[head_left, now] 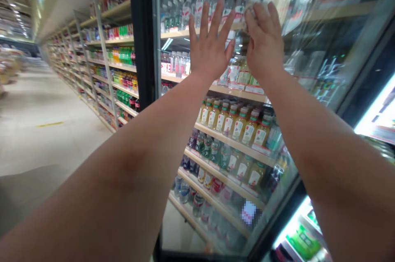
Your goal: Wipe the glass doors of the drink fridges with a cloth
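Both of my arms reach up to the glass door (pixel 296 44) of a drinks fridge. My left hand (pixel 210 48) lies against or just before the glass, with its fingers spread and nothing in it. To its right, my right hand (pixel 265 35) is bent with its fingers pressed together on a small, crumpled, pale cloth (pixel 247 17) at the pane. Most of that cloth is hidden under the fingers. Rows of bottles show in or through the glass, among them yellow juice bottles (pixel 239 124) below my hands.
The door's dark frame (pixel 143 35) runs down on the left. Beyond it, long store shelves (pixel 120 64) with bottled drinks stretch away beside a pale aisle floor (pixel 46 110). At the lower right, a lit cooler holds green packs (pixel 304 241).
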Tool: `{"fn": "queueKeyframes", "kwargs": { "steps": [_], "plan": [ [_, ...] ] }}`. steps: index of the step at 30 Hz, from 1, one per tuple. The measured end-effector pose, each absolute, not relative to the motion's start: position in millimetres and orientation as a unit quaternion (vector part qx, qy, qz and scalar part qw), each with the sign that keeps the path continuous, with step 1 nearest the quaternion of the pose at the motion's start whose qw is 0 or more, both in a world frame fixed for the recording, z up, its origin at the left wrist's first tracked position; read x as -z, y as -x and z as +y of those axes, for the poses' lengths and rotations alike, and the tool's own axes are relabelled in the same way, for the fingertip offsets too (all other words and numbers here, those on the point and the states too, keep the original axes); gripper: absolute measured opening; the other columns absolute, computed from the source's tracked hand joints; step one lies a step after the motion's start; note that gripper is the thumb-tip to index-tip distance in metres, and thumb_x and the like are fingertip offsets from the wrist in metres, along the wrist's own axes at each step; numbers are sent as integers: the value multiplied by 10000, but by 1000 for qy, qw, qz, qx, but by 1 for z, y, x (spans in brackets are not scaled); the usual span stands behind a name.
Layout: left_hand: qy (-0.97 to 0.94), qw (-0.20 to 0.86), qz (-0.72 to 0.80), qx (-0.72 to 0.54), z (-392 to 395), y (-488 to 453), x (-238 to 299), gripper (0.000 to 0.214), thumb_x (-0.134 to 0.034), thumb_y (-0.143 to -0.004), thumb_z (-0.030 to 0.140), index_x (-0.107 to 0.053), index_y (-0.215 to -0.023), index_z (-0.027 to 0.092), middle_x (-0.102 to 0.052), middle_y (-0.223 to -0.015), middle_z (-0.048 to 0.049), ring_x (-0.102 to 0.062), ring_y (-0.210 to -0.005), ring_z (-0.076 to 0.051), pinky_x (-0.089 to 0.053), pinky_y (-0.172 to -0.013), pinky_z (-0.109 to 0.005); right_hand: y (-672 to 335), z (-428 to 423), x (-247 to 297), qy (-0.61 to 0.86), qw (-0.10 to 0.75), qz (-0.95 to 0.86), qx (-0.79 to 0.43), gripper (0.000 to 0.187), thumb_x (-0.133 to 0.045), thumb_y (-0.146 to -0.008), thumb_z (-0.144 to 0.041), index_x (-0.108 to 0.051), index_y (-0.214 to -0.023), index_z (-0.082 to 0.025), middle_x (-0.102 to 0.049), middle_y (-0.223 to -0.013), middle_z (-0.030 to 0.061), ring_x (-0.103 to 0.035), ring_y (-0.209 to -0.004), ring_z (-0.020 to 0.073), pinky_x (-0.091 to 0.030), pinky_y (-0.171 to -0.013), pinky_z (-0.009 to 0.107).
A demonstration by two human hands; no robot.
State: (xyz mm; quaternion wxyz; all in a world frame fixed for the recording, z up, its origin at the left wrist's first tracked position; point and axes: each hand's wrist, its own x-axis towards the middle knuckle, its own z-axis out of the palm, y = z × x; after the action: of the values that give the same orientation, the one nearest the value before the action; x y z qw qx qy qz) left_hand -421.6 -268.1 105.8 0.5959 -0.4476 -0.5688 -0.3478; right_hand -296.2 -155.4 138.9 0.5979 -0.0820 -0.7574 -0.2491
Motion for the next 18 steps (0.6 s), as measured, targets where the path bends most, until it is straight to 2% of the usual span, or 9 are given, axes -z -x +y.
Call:
{"fn": "queueKeyframes", "kwargs": {
  "steps": [2, 3, 4, 6, 9, 13, 14, 16, 18],
  "plan": [
    [443, 608, -563, 342, -268, 422, -106, 581, -458, -1034, 326, -418, -1610, 266, -294, -1667, -14, -213, -1553, -359, -135, -1272, -635, 292, -142, -132, 56, 601, -759, 244, 719, -335, -944, -148, -372, -1501, -601, -346, -1618, -227, -237, -1576, 209, -238, -1307, 590],
    [440, 614, -560, 340, -268, 422, -105, 579, -474, -1034, 320, -420, -1608, 270, -302, -1664, -14, -225, -1550, -356, -148, -1271, -635, 289, -136, -130, 41, 601, -761, 242, 729, -336, -943, -162, -353, -1470, -665, -339, -1601, -269, -239, -1575, 202, -242, -1301, 611],
    [436, 620, -557, 340, -268, 423, -105, 582, -485, -1033, 315, -419, -1609, 264, -306, -1663, -16, -233, -1548, -356, -156, -1270, -635, 287, -132, -129, 30, 597, -764, 244, 716, -336, -950, -179, -350, -1469, -671, -341, -1597, -272, -243, -1574, 210, -245, -1296, 630],
    [435, 619, -555, 345, -268, 423, -105, 586, -498, -1028, 326, -419, -1607, 286, -311, -1659, 5, -239, -1547, -349, -160, -1273, -629, 283, -129, -131, 20, 583, -771, 257, 650, -325, -979, -216, -377, -1510, -588, -358, -1615, -212, -254, -1572, 237, -251, -1292, 653],
    [436, 613, -554, 356, -268, 424, -105, 577, -501, -1023, 359, -417, -1593, 384, -317, -1645, 75, -238, -1551, -320, -162, -1278, -608, 280, -133, -140, 28, 573, -766, 289, 593, -316, -1005, -207, -419, -1530, -461, -391, -1630, -122, -283, -1562, 248, -269, -1288, 641],
    [437, 610, -560, 351, -268, 423, -105, 593, -443, -1025, 356, -411, -1613, 285, -282, -1662, 38, -214, -1557, -335, -131, -1281, -611, 283, -144, -159, 68, 592, -748, 293, 531, -380, -1012, -152, -491, -1527, -218, -435, -1625, 17, -303, -1545, 316, -268, -1301, 558],
    [443, 599, -565, 355, -268, 423, -106, 600, -429, -1023, 372, -401, -1617, 296, -257, -1667, 53, -191, -1564, -329, -103, -1286, -606, 286, -147, -164, 81, 595, -745, 289, 521, -393, -1014, -138, -501, -1524, -163, -437, -1623, 48, -304, -1540, 341, -260, -1304, 539],
    [455, 572, -575, 369, -268, 423, -106, 597, -399, -1020, 421, -375, -1615, 387, -207, -1665, 128, -134, -1579, -287, -42, -1299, -573, 291, -153, -175, 102, 598, -744, 280, 521, -409, -1018, -113, -492, -1533, -113, -423, -1630, 78, -296, -1537, 371, -246, -1306, 520],
    [461, 558, -579, 376, -268, 424, -107, 591, -371, -1020, 441, -358, -1611, 432, -181, -1662, 164, -98, -1585, -255, 1, -1305, -541, 296, -156, -183, 114, 607, -739, 267, 522, -418, -1022, -107, -485, -1540, -115, -420, -1631, 83, -295, -1537, 375, -244, -1304, 521]
  ]
}}
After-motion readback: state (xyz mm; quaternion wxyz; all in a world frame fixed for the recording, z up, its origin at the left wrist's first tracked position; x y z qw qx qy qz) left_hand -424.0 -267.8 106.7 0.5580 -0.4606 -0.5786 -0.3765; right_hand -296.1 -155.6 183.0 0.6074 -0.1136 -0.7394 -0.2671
